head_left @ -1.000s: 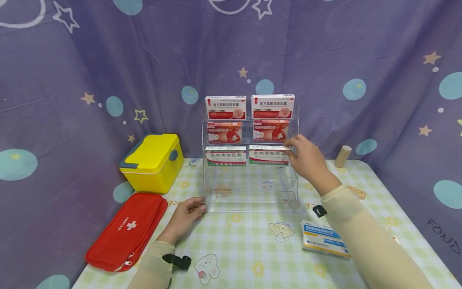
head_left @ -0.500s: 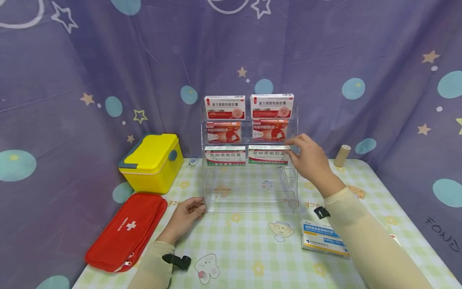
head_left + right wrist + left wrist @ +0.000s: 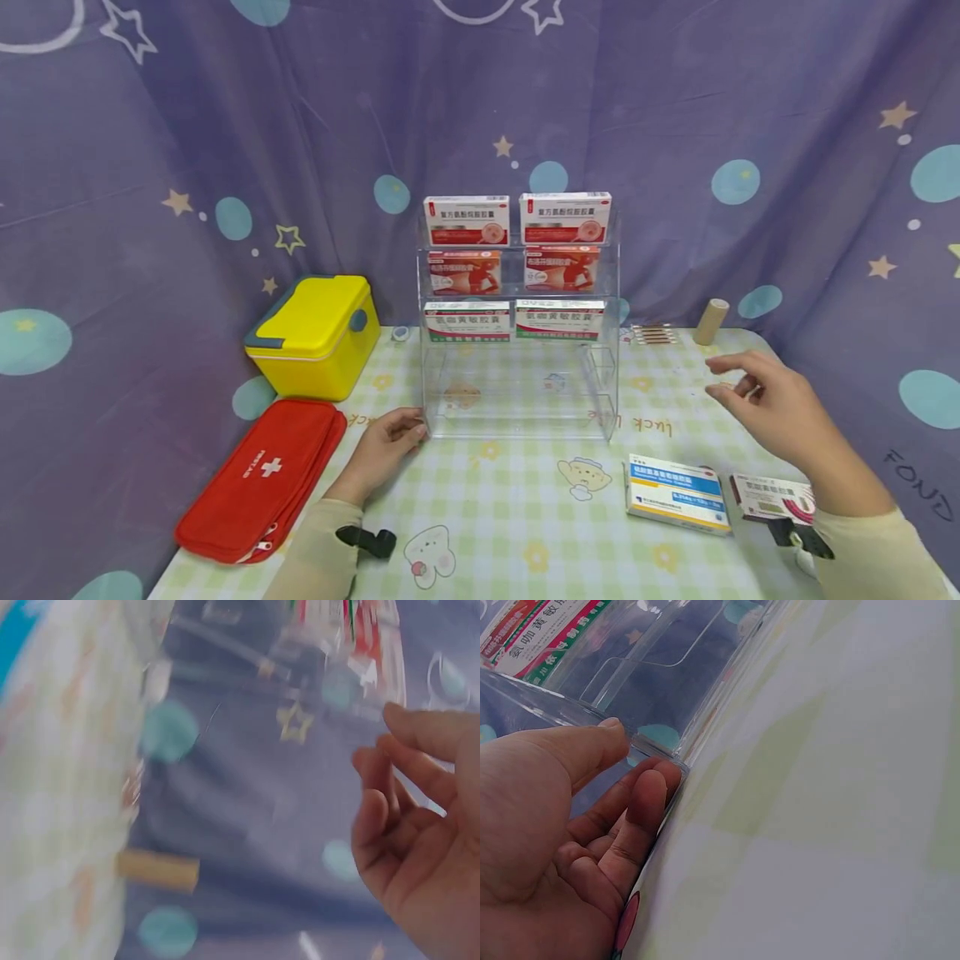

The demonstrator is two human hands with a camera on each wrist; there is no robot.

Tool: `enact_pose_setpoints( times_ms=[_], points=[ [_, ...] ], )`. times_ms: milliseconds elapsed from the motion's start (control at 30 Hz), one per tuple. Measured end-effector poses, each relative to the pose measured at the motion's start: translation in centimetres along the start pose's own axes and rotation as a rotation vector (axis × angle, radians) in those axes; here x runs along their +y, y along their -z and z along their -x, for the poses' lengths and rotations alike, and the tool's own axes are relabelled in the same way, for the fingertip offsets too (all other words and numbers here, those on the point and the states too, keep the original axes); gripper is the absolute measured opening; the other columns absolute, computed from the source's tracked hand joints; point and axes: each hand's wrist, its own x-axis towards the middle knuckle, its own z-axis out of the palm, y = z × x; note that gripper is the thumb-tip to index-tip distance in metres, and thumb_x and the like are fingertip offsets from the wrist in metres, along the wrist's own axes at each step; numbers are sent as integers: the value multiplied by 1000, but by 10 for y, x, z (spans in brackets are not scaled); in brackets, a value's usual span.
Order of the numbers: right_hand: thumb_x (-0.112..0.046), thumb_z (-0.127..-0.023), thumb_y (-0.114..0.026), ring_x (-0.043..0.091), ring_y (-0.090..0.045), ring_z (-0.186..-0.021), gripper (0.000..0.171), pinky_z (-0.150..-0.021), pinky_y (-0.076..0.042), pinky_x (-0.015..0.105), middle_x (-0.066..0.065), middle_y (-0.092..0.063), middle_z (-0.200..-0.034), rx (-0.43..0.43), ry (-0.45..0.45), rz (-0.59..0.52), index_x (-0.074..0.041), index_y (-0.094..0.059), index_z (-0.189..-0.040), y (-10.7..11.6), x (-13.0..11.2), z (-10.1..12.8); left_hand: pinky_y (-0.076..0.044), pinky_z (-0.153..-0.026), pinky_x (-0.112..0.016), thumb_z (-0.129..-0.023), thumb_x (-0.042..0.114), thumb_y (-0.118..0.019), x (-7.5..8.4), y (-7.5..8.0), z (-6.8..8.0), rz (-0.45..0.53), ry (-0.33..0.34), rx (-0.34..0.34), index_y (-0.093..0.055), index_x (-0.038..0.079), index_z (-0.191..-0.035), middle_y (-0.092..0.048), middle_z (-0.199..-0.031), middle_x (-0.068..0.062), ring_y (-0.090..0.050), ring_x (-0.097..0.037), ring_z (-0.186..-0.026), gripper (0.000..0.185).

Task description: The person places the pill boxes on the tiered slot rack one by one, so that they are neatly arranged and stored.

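Observation:
A clear tiered display rack (image 3: 517, 433) stands mid-table with two medicine boxes on each of its upper three tiers. The top pair, including a white-and-red box (image 3: 566, 218), is above orange-red boxes (image 3: 465, 272) and white-and-green boxes (image 3: 559, 320). My left hand (image 3: 386, 446) pinches the rack's lower left corner, thumb and fingertips at the clear edge (image 3: 656, 746) in the left wrist view. My right hand (image 3: 776, 408) is in the air right of the rack, fingers loosely bent and holding nothing. Below it lie a blue-and-white medicine box (image 3: 675, 492) and a white-and-maroon box (image 3: 772, 498), partly hidden by the wrist.
A yellow lidded case (image 3: 318, 333) and a red first-aid pouch (image 3: 262, 483) are on the left. Toward the back right are a beige roll (image 3: 711, 322) and several thin brown-and-clear strips (image 3: 654, 334). A patterned purple curtain (image 3: 480, 100) hangs behind the table.
My right hand has left the right-hand white-and-green box on the third tier and moved right and down. The white-and-maroon box has come into view. My left hand stays at the rack's corner.

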Motion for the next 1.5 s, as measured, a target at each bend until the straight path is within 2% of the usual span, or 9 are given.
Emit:
enact_pose_setpoints(
  times_ms=[67, 267, 367, 500, 667, 800, 1033, 1333, 1500],
  points=[
    [-19, -96, -80, 5, -59, -75, 30, -59, -48, 24, -6, -65, -112, -46, -49, 1, -18, -72, -126, 6, 18, 21, -59, -76, -28, -102, 10, -70, 0, 0, 0, 0, 4, 0, -65, -2, -135, -71, -106, -17, -70, -28, -93, 35],
    [-28, -93, -83, 7, -53, -65, 42, -49, -44, 28, 1, -63, -101, -208, -216, 53, -11, -70, -129, 17, 71, 74, -60, -76, -27, -102, 9, -70, -1, 1, -1, -12, 2, 5, -65, -2, -134, -72, -105, -15, -70, -24, -92, 34],
    [-30, -92, -83, 9, -44, -56, 50, -45, -41, 29, 2, -56, -82, -301, -302, 51, -2, -68, -130, 20, 97, 94, -60, -76, -27, -102, 10, -70, -1, 1, 0, -8, -8, 1, -64, -3, -134, -71, -105, -16, -70, -24, -92, 35],
    [-34, -91, -83, 9, -39, -52, 58, -45, -39, 29, -2, -45, -65, -343, -373, 16, 2, -65, -133, 22, 120, 112, -60, -76, -28, -102, 10, -70, -2, 1, 0, -3, 3, 1, -64, -3, -135, -72, -105, -15, -70, -24, -92, 35],
    [-39, -89, -84, 9, -37, -54, 67, -48, -36, 28, -4, -41, -64, -367, -426, -10, 5, -63, -135, 23, 136, 123, -60, -76, -28, -102, 8, -70, -5, 0, 0, 1, 23, 7, -65, -2, -135, -72, -105, -14, -70, -24, -93, 35],
    [-36, -87, -87, 8, -41, -56, 71, -52, -38, 27, -4, -48, -65, -420, -467, -56, 8, -61, -137, 22, 143, 127, -60, -75, -28, -101, 7, -70, -5, 0, 0, -4, 21, 4, -65, -2, -135, -72, -106, -14, -70, -25, -93, 35],
    [-28, -85, -89, 9, -45, -61, 66, -55, -37, 25, -2, -51, -70, -401, -447, -36, 10, -63, -132, 19, 150, 132, -60, -76, -28, -102, 7, -70, -3, 0, -1, -5, 15, 2, -65, -2, -135, -72, -106, -14, -70, -25, -93, 35],
    [-24, -84, -89, 11, -48, -64, 62, -54, -43, 26, 0, -63, -93, -392, -442, -53, 9, -64, -130, 16, 155, 133, -60, -76, -28, -102, 7, -69, -5, 0, -2, -3, 6, 0, -64, -3, -135, -72, -107, -14, -70, -24, -94, 36],
    [-22, -86, -88, 12, -52, -63, 62, -54, -43, 26, 0, -63, -82, -385, -470, -93, 10, -58, -130, 15, 157, 134, -60, -76, -28, -102, 6, -69, -4, 0, -1, -4, 9, 1, -65, -2, -135, -72, -106, -15, -70, -25, -94, 35]
  ],
)
